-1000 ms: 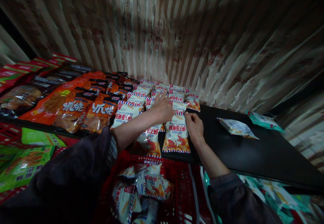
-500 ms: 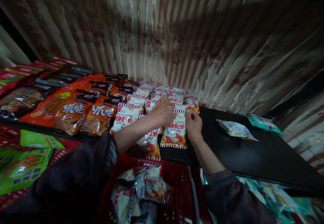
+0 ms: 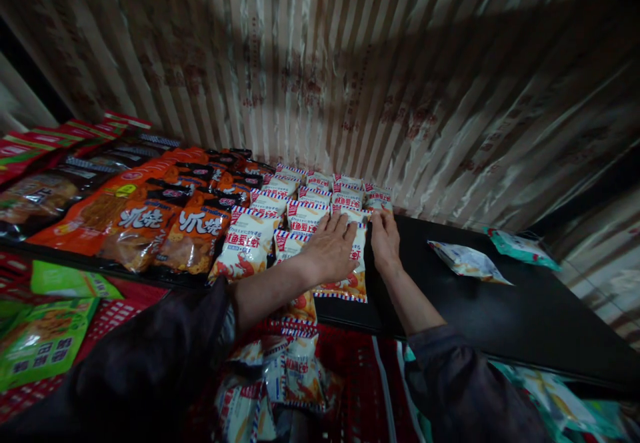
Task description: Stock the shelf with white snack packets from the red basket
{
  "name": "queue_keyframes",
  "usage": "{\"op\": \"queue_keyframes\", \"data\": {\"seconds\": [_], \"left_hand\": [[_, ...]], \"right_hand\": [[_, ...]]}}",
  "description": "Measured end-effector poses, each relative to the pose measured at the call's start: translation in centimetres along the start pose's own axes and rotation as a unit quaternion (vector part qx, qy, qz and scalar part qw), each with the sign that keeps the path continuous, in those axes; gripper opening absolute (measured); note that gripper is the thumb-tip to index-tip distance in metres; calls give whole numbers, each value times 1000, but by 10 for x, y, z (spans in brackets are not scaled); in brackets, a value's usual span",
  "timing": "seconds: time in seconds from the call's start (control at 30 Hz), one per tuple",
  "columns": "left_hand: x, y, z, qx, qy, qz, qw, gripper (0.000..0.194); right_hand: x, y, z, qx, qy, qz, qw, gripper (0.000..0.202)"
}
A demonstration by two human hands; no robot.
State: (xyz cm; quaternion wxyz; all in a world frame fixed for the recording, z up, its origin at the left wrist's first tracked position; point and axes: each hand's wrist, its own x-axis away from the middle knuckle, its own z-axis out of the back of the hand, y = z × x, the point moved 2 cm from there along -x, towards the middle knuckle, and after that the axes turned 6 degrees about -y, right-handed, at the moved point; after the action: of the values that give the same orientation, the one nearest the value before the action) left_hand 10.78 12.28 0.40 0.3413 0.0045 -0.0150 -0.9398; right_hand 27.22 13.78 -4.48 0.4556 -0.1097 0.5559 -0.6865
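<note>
My left hand (image 3: 334, 248) lies flat with its fingers stretched over a white-and-orange snack bag (image 3: 343, 288) at the front of the shelf, covering its middle. Just right of that bag is my right hand (image 3: 386, 241), its fingers extended forward and gripping nothing that I can see. Its fingertips reach the lower edge of another such bag (image 3: 379, 197) at the back right. Matching bags (image 3: 244, 243) with striped edges lie in overlapping rows to the left and behind my hands.
Orange snack bags (image 3: 195, 233) fill the shelf's left part. On the black shelf (image 3: 460, 309) to the right lie a white bag (image 3: 469, 261) and a teal bag (image 3: 523, 248). Below, a red basket (image 3: 357, 369) holds more white bags (image 3: 295, 369). Striped sheeting (image 3: 320, 63) stands behind.
My left hand has moved down and right onto the front bag and flattened there. My right hand has let go of that bag's upper corner and its fingers have straightened forward.
</note>
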Motion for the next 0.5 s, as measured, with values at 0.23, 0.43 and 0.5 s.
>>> {"op": "queue_keyframes", "data": {"seconds": [0.23, 0.43, 0.5], "left_hand": [[-5, 2, 5, 7, -12, -8, 1000, 70], [-9, -3, 1, 24, 10, -9, 1000, 64], [-9, -4, 0, 27, 14, -8, 1000, 62]], "right_hand": [[-47, -12, -19, 154, -143, 148, 966, 61], [-76, -13, -28, 185, -196, 156, 950, 65], [-82, -14, -30, 193, -213, 159, 945, 65]]}}
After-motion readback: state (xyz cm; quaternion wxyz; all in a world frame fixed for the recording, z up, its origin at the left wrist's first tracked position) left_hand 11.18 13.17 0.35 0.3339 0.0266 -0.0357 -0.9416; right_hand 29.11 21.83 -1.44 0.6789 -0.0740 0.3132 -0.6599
